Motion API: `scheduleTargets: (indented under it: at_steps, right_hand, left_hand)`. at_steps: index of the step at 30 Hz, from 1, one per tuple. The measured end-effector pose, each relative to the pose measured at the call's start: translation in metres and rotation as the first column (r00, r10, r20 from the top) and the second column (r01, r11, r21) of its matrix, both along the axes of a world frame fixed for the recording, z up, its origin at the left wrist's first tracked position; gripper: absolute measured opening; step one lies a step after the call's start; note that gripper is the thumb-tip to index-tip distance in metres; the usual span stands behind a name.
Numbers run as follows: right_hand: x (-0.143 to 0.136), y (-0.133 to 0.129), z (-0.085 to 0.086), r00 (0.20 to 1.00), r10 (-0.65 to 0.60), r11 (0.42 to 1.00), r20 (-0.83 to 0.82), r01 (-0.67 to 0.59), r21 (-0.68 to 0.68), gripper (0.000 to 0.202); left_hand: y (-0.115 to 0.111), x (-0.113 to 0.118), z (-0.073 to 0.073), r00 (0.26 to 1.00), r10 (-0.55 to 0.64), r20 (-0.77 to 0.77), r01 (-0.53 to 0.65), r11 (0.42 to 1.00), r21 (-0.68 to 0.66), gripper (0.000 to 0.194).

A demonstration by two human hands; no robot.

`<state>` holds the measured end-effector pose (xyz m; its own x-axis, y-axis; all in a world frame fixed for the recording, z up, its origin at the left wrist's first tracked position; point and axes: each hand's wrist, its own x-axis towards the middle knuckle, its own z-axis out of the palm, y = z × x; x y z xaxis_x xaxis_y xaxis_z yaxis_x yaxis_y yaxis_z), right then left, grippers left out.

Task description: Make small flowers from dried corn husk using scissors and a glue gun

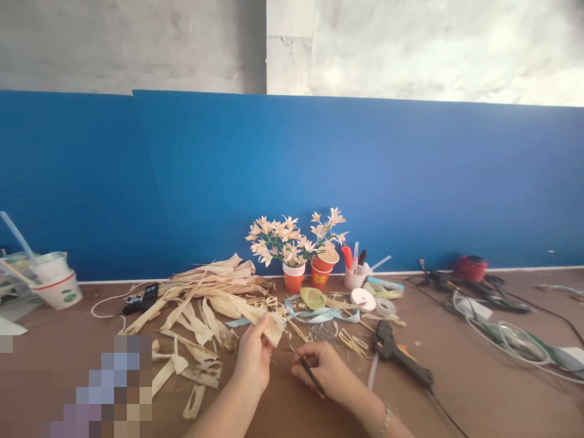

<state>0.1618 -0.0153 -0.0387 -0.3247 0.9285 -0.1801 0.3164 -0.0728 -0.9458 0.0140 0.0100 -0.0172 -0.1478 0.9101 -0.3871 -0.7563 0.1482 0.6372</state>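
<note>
My left hand [256, 354] pinches a pale piece of dried corn husk [274, 330] between thumb and fingers, raised over the table. Close by on the right, my right hand [322, 370] grips a slim, dark, pen-like tool [310, 372]. Its thin tip points up and left toward the husk but seems apart from it; its exact kind cannot be made out. Left of my hands lies a heap of dried husks [205, 304] with cut strips in front. Behind my hands, blue ribbon [326, 315] and a white roll [364, 299] lie among scraps.
Husk-coloured flowers [285, 234] stand in red paper cups [294, 280] by the blue partition [319, 164]. A black glue gun [401, 359] rests right of my right hand, its cord trailing forward. Cables [502, 340] sprawl at right; a drink cup [57, 289] stands at far left.
</note>
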Motion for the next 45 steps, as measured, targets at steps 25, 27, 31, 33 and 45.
scheduleTargets:
  at_steps: [25, 27, 31, 33, 45]
  right_hand:
    - [0.021, 0.0, 0.011, 0.995, 0.093, 0.991, -0.028, -0.095, -0.097, 0.022]
    - [0.021, -0.001, 0.013, 0.994, 0.102, 0.989, -0.028, -0.104, -0.105, 0.023]
    - [0.022, -0.001, 0.015, 0.992, 0.123, 0.987, -0.04, -0.126, -0.1, 0.021]
    - [0.022, -0.001, 0.015, 0.992, 0.12, 0.987, -0.03, -0.122, -0.103, 0.019]
    - [0.021, 0.0, 0.01, 0.988, 0.152, 0.981, -0.04, -0.156, -0.112, 0.015]
  left_hand:
    - [0.014, -0.025, 0.008, 0.847, -0.107, -0.522, 0.222, 0.961, 0.164, 0.029]
    - [0.013, -0.024, 0.009, 0.844, -0.113, -0.524, 0.23, 0.959, 0.163, 0.027]
    - [0.013, -0.024, 0.01, 0.848, -0.118, -0.517, 0.231, 0.96, 0.16, 0.026]
    - [0.013, -0.025, 0.009, 0.845, -0.126, -0.519, 0.241, 0.957, 0.16, 0.026]
    - [0.011, -0.023, -0.001, 0.821, -0.236, -0.52, 0.352, 0.926, 0.134, 0.023]
